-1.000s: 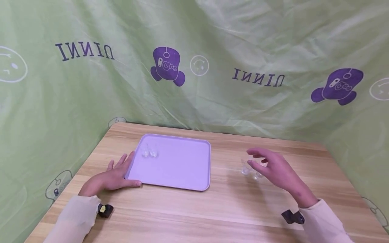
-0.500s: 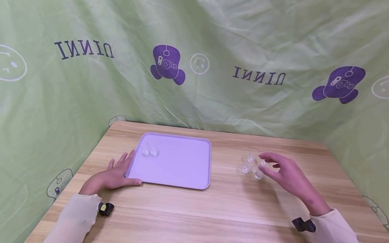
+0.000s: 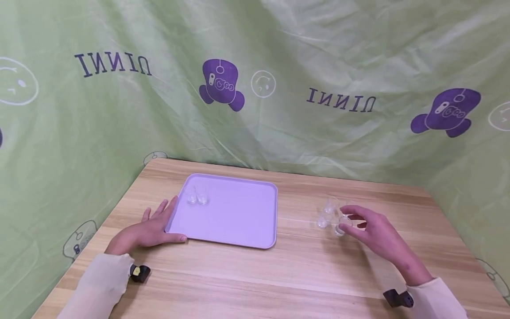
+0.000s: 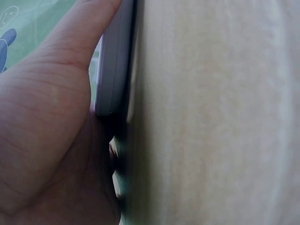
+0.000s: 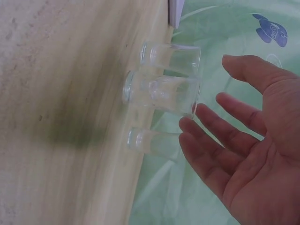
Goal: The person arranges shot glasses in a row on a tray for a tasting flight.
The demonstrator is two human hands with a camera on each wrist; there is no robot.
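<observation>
Wood-grained table (image 3: 255,283) below: the right hand (image 3: 378,229), fingers loosely parted and holding nothing, is nearer the upright glass (image 5: 161,93) leftward at its fingertips, contact unclear; the left hand (image 3: 151,230), fingers spread, touches the tray (image 3: 231,212) on its right

Clear glasses (image 5: 178,96) on a wooden tabletop (image 5: 61,178) — right hand (image 5: 251,140) close by.

Clear glasses (image 5: 161,93), apparently four, stand near a lilac tray (image 3: 235,217) bearing two more glasses (image 3: 202,199).
</observation>
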